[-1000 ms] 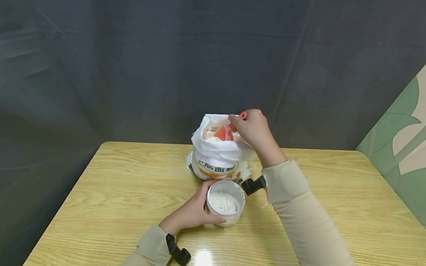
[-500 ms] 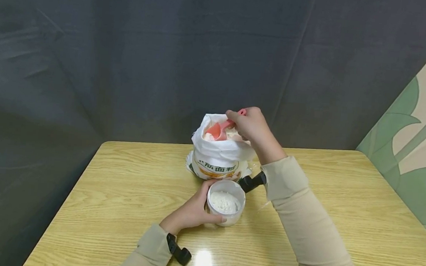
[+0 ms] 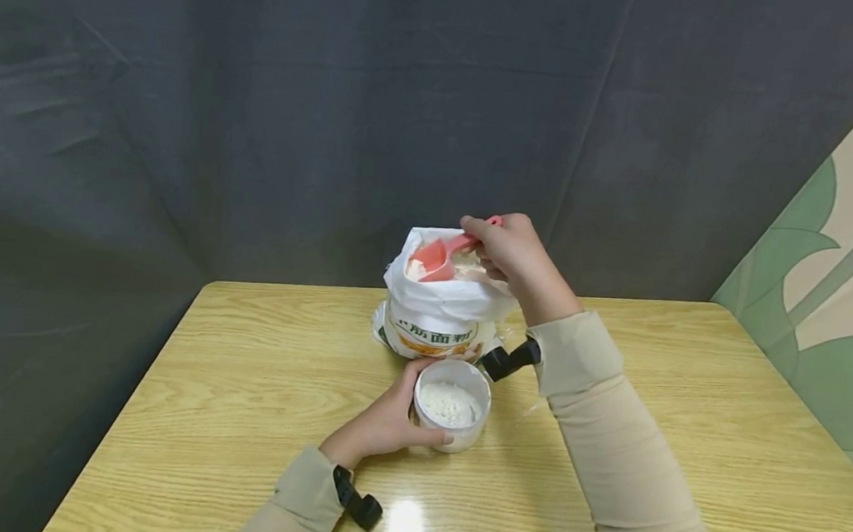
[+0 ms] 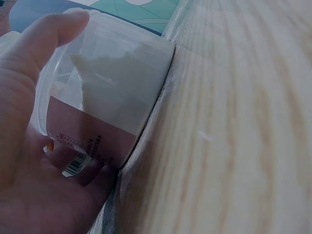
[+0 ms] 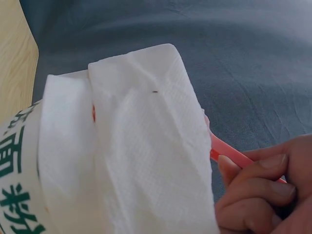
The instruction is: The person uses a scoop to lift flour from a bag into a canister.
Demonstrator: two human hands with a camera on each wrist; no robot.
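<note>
Over the mouth of a white flour bag point(image 3: 442, 301), my right hand point(image 3: 514, 252) grips the handle of a pink scoop point(image 3: 438, 260). White flour shows in the scoop, which is tilted within the bag's folded-down rim. In the right wrist view the bag's cloth hides the scoop's bowl, and curled fingers point(image 5: 258, 187) hold the pink handle. My left hand point(image 3: 384, 417) wraps round a clear plastic tub point(image 3: 451, 435) standing in front of the bag. Flour lies inside the tub, and the left wrist view shows a brownish label point(image 4: 87, 131) on its side.
The light wooden table point(image 3: 251, 386) carries the bag near its far edge. Behind it hangs a dark grey cloth point(image 3: 377, 128). A painted wall point(image 3: 842, 332) with green leaves borders the right side.
My right hand has shifted the scoop leftward and up out of the flour, and its bowl now shows more fully with flour in it. My left hand and the tub have stayed in place.
</note>
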